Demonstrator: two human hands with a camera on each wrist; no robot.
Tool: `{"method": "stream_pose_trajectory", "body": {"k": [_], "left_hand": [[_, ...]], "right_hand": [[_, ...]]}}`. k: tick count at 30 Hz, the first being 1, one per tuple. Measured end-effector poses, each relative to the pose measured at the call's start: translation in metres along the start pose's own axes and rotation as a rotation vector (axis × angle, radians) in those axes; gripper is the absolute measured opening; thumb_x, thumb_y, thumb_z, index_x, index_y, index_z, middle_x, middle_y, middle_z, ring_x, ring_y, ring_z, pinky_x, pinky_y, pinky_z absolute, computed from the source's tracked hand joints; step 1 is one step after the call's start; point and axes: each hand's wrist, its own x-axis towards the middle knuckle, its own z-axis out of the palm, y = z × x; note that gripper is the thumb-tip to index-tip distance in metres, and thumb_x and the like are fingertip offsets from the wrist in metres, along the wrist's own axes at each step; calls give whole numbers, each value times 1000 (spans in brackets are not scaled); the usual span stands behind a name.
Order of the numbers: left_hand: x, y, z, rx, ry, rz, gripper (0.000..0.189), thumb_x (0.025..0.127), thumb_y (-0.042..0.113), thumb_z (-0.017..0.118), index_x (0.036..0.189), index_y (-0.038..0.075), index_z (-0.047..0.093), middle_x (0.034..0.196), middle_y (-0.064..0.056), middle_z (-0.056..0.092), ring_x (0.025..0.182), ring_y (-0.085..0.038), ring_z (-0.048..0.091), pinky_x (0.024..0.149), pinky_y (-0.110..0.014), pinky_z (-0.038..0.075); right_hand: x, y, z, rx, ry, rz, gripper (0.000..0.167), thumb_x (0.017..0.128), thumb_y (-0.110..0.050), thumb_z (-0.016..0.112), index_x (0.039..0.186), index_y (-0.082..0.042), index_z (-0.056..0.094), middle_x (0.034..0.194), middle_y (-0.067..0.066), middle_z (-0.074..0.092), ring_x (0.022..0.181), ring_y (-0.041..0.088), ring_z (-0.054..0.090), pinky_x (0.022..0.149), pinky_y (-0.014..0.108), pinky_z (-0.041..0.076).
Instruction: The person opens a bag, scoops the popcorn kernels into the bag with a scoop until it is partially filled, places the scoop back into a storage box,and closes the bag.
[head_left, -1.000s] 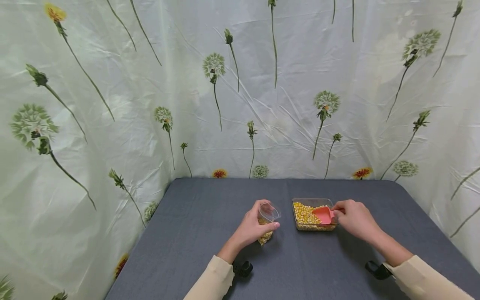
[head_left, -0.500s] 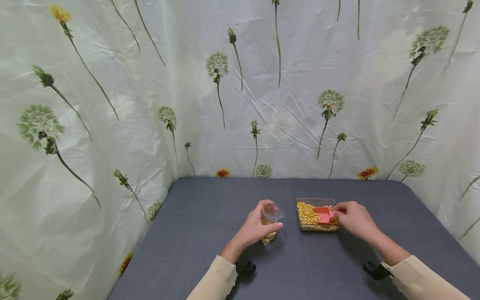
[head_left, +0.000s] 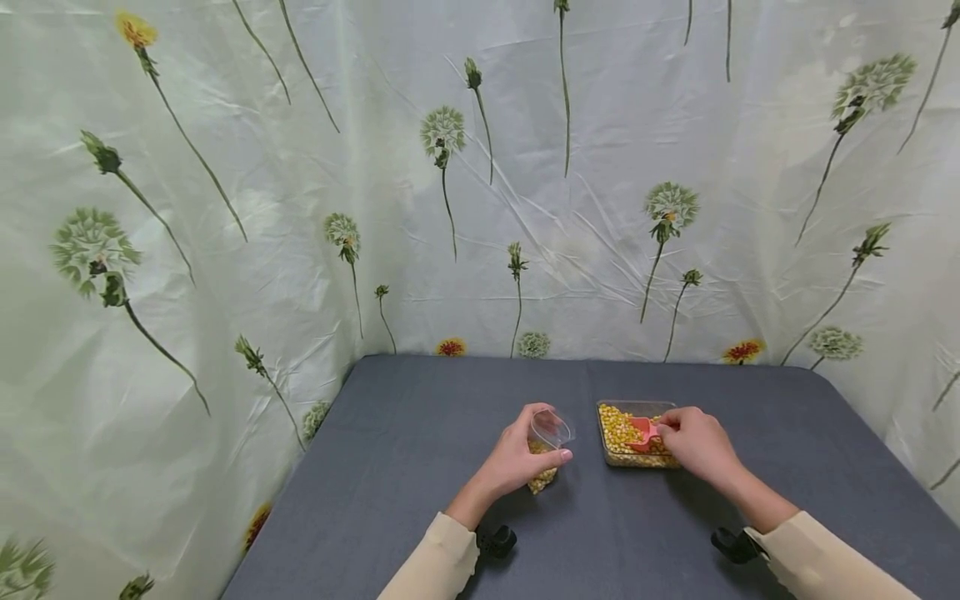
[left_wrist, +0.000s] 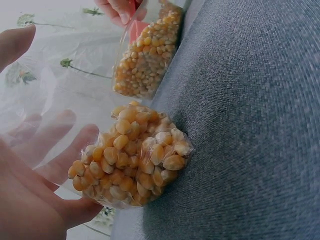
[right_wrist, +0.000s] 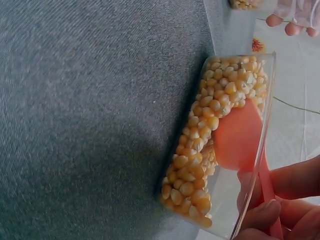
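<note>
My left hand point(head_left: 513, 458) holds a clear plastic bag point(head_left: 551, 427) upright, fingers and thumb spread round its sides and its round mouth gaping. Corn kernels point(left_wrist: 135, 155) fill the bag's bottom, which sits on the cloth in the left wrist view. To the right stands a clear rectangular container point(head_left: 637, 460) with more corn kernels point(right_wrist: 205, 120). My right hand point(head_left: 697, 446) pinches the handle of a pink scoop point(right_wrist: 240, 135) over the container's right side. The scoop's bowl lies inside the container, its front edge in among the kernels.
A dark grey cloth point(head_left: 420, 417) covers the table. Behind and at the sides hangs a pale curtain point(head_left: 480, 208) printed with dandelions. Black wrist straps point(head_left: 498, 542) show below both hands.
The right hand has pushed the scoop left, further into the kernels, and tilted it. The left hand keeps its grip on the bag. The head view has shifted slightly.
</note>
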Motion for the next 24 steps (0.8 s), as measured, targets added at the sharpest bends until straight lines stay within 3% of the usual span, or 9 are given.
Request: {"method": "stream_pose_trajectory", "body": {"k": [6,14,24], "left_hand": [[0,0,0,-9,-4,-6,68,91,43,75,144,16,42,132,-8,60,110,-8,58,91,-43,49],[0,-1,-1,1,2,-4,70,91,46,74,144,14,42,130,-3,60,110,-8,58,91,-44,49],[0,-1,-1,-8,3,2,70,91,47,74,144,15,42,130,-4,60,110,-9,58,90,-45,50]], "right_hand": [[-6,0,-5,53,-22,9,23,98,-11,56,104,4,73,69,2,56,60,19,46,54,34,35],[-13,3,-9,124,-6,71,23,100,-11,57,107,4,73,92,11,68,76,22,52,61,36,39],[-22,11,-13,198,23,98,22,100,-11,58,108,3,73,98,13,68,83,23,53,64,34,41]]}}
